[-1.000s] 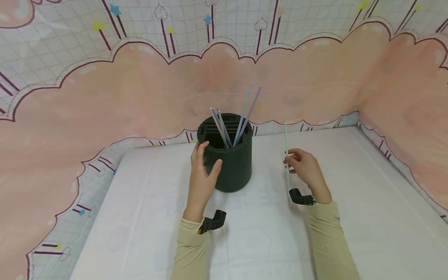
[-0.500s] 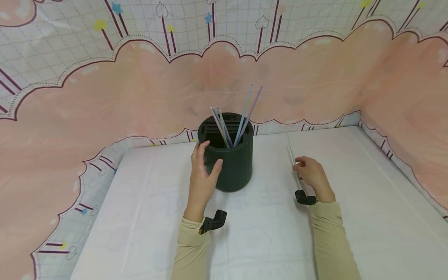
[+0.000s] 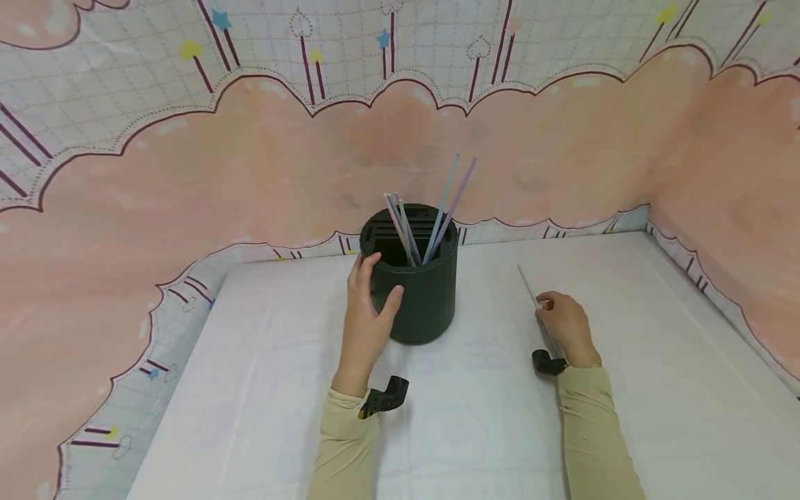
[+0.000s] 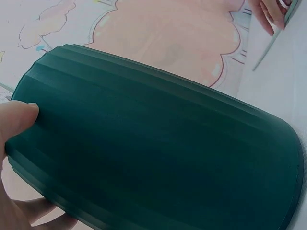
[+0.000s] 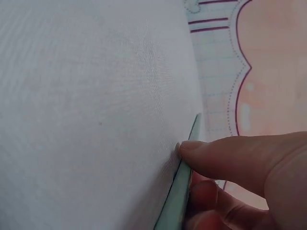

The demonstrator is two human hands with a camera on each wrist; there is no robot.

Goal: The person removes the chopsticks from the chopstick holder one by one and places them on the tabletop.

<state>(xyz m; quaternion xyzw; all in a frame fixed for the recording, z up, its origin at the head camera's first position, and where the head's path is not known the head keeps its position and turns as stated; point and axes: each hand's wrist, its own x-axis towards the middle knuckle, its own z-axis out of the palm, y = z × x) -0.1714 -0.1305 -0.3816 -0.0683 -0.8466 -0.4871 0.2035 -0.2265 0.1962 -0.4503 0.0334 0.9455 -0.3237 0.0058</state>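
Observation:
A dark green ribbed pen holder (image 3: 425, 305) stands upright on the white-covered table. Several thin pastel straws (image 3: 446, 205) lean inside it, blue, purple and paler ones. My left hand (image 3: 362, 316) grips the holder's left side, thumb on the front and fingers at the rim; the left wrist view shows the holder's wall (image 4: 153, 134) up close. To the right, my right hand (image 3: 567, 325) pinches a pale green straw (image 3: 525, 281) between thumb and fingers, low over the cloth. In the right wrist view this straw (image 5: 177, 196) slants under the thumb; whether it touches the cloth is unclear.
White cloth covers the table (image 3: 462, 430). A peach and white patterned curtain (image 3: 281, 160) hangs behind it and along both sides. Black wrist cameras (image 3: 385, 396) sit on both wrists, by the beige sleeves.
The right hand has moved right and slightly toward the person, and its straw has gone from upright in view to tilted and lower. The left hand keeps its grip on the pen holder.

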